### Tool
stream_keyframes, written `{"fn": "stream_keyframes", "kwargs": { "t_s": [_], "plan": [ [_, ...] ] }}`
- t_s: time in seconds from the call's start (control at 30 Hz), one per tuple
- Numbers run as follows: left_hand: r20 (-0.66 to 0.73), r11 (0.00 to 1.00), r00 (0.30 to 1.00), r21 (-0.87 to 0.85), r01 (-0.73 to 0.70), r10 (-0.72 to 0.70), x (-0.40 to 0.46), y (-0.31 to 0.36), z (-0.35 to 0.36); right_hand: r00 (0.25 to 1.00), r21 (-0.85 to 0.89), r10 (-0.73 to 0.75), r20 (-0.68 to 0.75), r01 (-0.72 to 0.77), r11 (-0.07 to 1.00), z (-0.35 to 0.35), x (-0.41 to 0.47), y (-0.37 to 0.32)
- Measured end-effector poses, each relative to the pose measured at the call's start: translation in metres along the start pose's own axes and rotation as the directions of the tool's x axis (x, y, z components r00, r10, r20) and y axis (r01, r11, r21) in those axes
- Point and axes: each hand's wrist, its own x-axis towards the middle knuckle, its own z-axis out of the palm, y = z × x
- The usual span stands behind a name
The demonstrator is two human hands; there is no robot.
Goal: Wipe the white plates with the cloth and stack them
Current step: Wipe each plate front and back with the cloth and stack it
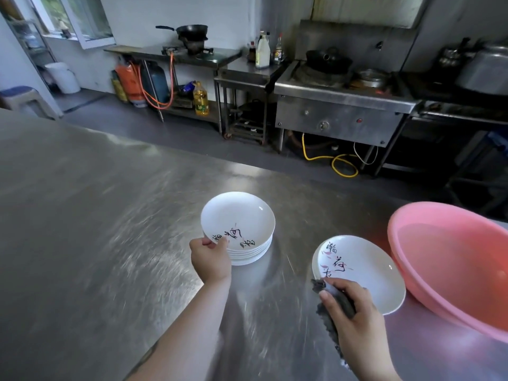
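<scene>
A stack of several white plates [248,255] with painted characters stands on the steel table [96,215]. Its top plate [242,218] is tilted, and my left hand [210,261] grips that plate's near rim. To the right, one or two more white plates [368,273] lie on the table. My right hand [351,312] rests at their near edge, closed on a dark grey cloth [334,306] that hangs down under the palm.
A large pink plastic basin [450,259] sits at the right edge of the table, close to the right plates. Beyond the table stand a steel stove unit [341,105], a wok [192,30], bottles [262,52] and a gas cylinder [130,83].
</scene>
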Motion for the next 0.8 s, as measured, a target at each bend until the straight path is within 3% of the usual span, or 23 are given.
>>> {"fn": "stream_keyframes", "kwargs": {
  "t_s": [0.13,0.3,0.5,0.67,0.8],
  "plan": [
    [0.024,0.999,0.999,-0.003,-0.032,0.032,-0.001,0.011,0.000,1.000,0.016,0.012,-0.021,-0.011,1.000,-0.005,-0.003,-0.002],
    [0.024,0.952,0.995,-0.287,0.103,-0.101,-0.014,0.018,-0.007,0.999,0.048,0.004,-0.050,-0.001,0.999,-0.022,-0.014,-0.009],
    [0.235,0.894,0.968,-0.411,0.178,-0.084,-0.084,0.004,-0.040,0.995,0.058,0.014,-0.102,-0.008,0.998,-0.061,-0.044,0.002],
    [0.478,0.939,0.877,-0.278,0.202,-0.047,-0.188,-0.005,-0.061,0.980,0.009,0.090,-0.177,-0.090,0.996,-0.119,-0.076,0.033],
    [0.657,0.958,0.749,-0.158,0.241,-0.080,-0.279,-0.027,-0.053,0.963,-0.061,0.109,-0.247,-0.128,0.990,-0.180,-0.105,0.062]
  ]
}}
